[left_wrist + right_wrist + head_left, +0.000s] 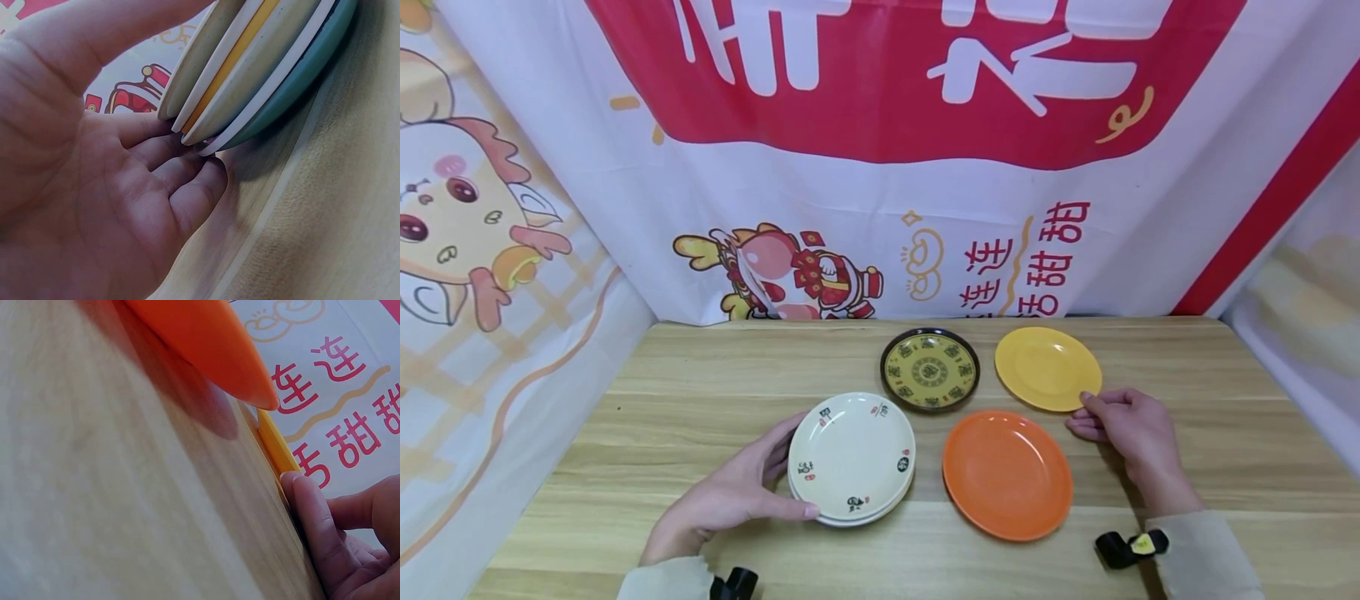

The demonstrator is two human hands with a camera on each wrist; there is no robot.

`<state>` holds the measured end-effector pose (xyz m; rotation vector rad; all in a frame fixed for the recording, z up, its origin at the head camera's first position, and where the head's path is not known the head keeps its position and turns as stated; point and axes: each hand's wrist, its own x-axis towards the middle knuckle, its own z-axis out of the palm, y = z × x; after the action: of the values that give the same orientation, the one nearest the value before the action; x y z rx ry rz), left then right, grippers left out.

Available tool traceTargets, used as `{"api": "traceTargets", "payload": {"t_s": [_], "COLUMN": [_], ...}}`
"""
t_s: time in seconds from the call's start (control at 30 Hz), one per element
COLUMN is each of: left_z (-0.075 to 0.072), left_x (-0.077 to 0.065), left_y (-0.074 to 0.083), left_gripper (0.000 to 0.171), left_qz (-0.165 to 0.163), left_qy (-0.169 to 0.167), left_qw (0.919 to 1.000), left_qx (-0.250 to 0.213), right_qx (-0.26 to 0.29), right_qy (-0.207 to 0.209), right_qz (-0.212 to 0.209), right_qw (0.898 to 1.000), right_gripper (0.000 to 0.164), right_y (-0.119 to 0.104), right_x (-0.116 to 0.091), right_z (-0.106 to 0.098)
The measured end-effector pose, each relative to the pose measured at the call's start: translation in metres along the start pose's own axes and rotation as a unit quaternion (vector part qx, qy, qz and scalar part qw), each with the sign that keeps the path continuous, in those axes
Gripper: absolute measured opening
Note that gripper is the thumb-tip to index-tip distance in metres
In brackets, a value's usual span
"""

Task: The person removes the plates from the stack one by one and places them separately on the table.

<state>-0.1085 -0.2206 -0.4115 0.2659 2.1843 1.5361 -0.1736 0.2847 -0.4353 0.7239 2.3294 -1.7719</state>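
A stack of plates (pixel 852 457) stands left of centre on the table, topped by a cream plate with small black and red marks. The left wrist view shows several rims in that stack, with a green plate (pixel 289 109) at the bottom. My left hand (pixel 737 492) holds the stack from its left side, thumb at the near rim and fingers round the far side. At the back right, my right hand (pixel 1131 429) pinches the near right rim of a yellow plate (pixel 1047 367), thumb on top. In the right wrist view that plate's yellow edge (pixel 277 445) meets the fingertips.
An orange plate (pixel 1007 475) lies between the stack and my right hand. Behind it sits an olive plate with a dark rim (pixel 930 369). The wooden table (pixel 700 375) ends at a printed cloth (pixel 880 192) at the back, with more cloth along both sides.
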Motion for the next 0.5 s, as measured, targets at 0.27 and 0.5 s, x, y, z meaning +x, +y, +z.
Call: {"api": "traceTargets", "payload": {"t_s": [0.27,0.5], "left_z": [0.0007,0.0004], "left_x": [0.0006,0.0004], "left_y": [0.0012,0.0003], "left_gripper": [0.116,0.116], "left_qz": [-0.004,-0.002], "left_qy": [-0.001,-0.001], "left_qw": [1.0,1.0], "left_qx": [-0.001,0.001], "right_qx": [-0.007,-0.019], "right_qy": [0.009,0.003], "right_qz": [0.003,0.0], "right_qw": [1.0,1.0], "right_gripper": [0.043,0.048], "right_y": [0.0016,0.0018], "right_x": [0.0002,-0.0008], "right_z": [-0.0003,-0.0035]}}
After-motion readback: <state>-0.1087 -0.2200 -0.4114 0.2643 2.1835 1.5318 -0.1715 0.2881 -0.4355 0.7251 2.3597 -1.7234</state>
